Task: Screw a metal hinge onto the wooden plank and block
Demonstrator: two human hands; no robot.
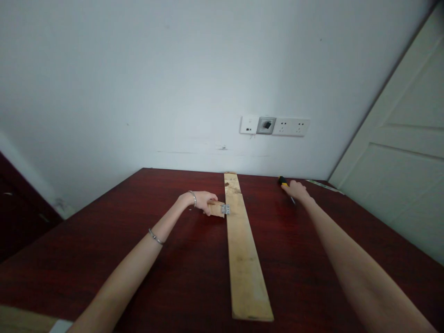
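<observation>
My left hand [205,202] is closed on a small wooden block [217,209], thumb on the near side. A metal hinge [225,209] lies across the block's right end and the left edge of a long wooden board [244,252]. My right hand [296,189], to the right of the board, has its fingers closed around a screwdriver [283,181] with a black and yellow handle. The handle end points toward the wall, and the thin metal shaft shows below the hand, pointing toward me. Part of the handle is hidden by the fingers.
The dark red table [166,286] stands against a white wall with a row of sockets [290,127]. A thin pale strip [324,186] lies at the far right edge. A white panelled door [405,152] rises on the right. Pale wood [26,319] shows at the lower left.
</observation>
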